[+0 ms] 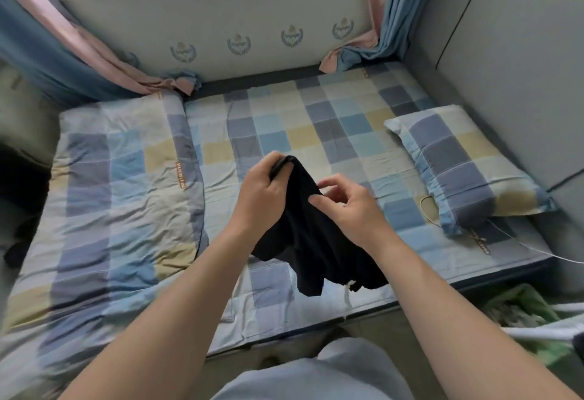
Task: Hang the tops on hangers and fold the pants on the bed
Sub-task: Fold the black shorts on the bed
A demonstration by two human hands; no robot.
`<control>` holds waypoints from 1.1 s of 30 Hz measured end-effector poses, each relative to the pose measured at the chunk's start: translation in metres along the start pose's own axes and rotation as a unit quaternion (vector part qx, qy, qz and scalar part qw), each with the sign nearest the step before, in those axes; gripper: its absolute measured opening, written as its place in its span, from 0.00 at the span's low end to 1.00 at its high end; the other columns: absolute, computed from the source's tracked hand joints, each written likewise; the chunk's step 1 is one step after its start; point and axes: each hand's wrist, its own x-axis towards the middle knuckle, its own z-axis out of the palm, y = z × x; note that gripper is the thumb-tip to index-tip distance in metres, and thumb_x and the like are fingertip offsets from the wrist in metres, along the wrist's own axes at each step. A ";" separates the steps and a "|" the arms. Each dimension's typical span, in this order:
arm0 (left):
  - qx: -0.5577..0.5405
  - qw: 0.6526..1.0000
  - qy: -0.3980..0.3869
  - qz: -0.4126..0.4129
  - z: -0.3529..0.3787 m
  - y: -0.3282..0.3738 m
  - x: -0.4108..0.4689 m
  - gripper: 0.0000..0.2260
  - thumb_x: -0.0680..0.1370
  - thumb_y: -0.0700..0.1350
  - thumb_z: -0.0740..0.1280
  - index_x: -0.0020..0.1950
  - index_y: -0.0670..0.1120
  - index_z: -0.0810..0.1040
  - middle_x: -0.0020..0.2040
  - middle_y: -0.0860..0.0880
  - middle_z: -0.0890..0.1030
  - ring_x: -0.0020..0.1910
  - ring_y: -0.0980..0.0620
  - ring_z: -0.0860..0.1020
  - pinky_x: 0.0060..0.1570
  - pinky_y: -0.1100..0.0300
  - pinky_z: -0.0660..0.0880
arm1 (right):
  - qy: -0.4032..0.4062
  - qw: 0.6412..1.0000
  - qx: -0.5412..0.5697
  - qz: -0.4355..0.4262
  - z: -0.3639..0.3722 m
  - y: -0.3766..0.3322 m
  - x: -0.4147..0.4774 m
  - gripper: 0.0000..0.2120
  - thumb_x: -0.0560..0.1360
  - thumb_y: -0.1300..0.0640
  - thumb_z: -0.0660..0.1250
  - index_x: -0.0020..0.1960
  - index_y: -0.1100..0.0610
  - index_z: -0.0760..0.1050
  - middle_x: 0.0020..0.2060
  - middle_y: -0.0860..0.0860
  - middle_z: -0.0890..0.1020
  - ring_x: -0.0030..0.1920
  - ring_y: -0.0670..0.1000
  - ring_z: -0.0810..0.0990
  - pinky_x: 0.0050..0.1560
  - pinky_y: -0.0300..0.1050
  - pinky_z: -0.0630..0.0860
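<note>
1. Two hands hold one black garment (pixel 306 241) above the bed (pixel 316 121), about midway along its near edge.
2. Left hand (pixel 262 197): fingers are curled round a bunched top edge of the garment and grip it. This is the highest point of the cloth.
3. Right hand (pixel 350 207): the thumb (pixel 316 200) lies on the cloth just beside the left hand. The fingers are curled above it. Whether they pinch the cloth cannot be told.
4. Garment: it hangs from the left hand and passes under the right wrist. Its lower edges hang loose over the near edge of the bed. Contact with the sheet cannot be told.
5. Cord (pixel 347 292): a white cord hangs from the lower part of the garment.
6. Bed: a checked sheet in blue, grey and yellow covers it.
7. Quilt (pixel 120 185): same check, folded, along the left edge of the bed.
8. Pillow (pixel 464 169): same check, at the right edge, well apart from the garment.
9. Cable (pixel 426 207): a thin, pale cable lies on the sheet just beside the pillow, on its near side.
10. Curtains (pixel 63 39): pink and blue, with their ends at the far left and far right corners of the bed.
</note>
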 end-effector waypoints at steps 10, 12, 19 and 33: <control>0.045 0.997 0.000 0.067 -0.051 0.034 -0.035 0.05 0.80 0.42 0.66 0.48 0.50 0.81 0.41 0.57 0.81 0.45 0.58 0.79 0.44 0.65 0.75 | -0.034 0.982 -0.156 0.099 0.052 0.018 -0.021 0.16 0.75 0.57 0.64 0.30 0.51 0.66 0.25 0.48 0.71 0.30 0.51 0.68 0.29 0.46 0.61; 0.047 0.996 0.028 0.076 -0.057 0.038 -0.033 0.05 0.80 0.42 0.66 0.47 0.48 0.81 0.40 0.56 0.80 0.43 0.58 0.78 0.42 0.65 0.73 | -0.051 0.973 -0.185 0.128 0.056 0.033 -0.018 0.14 0.75 0.58 0.62 0.31 0.53 0.65 0.26 0.49 0.71 0.31 0.53 0.68 0.31 0.47 0.61; 0.033 0.986 0.163 0.020 -0.081 0.027 -0.027 0.10 0.82 0.44 0.65 0.42 0.53 0.79 0.36 0.56 0.78 0.37 0.62 0.75 0.39 0.65 0.70 | -0.034 0.955 -0.250 0.155 0.024 0.078 -0.002 0.10 0.77 0.51 0.59 0.37 0.50 0.72 0.33 0.48 0.80 0.38 0.55 0.78 0.36 0.49 0.73; -0.074 0.960 0.197 -0.187 -0.048 0.008 0.000 0.13 0.83 0.42 0.66 0.68 0.47 0.75 0.59 0.49 0.81 0.52 0.53 0.82 0.49 0.60 0.79 | -0.057 0.994 -0.078 0.057 -0.057 0.055 0.048 0.12 0.75 0.62 0.69 0.38 0.47 0.79 0.30 0.40 0.81 0.36 0.45 0.78 0.38 0.44 0.72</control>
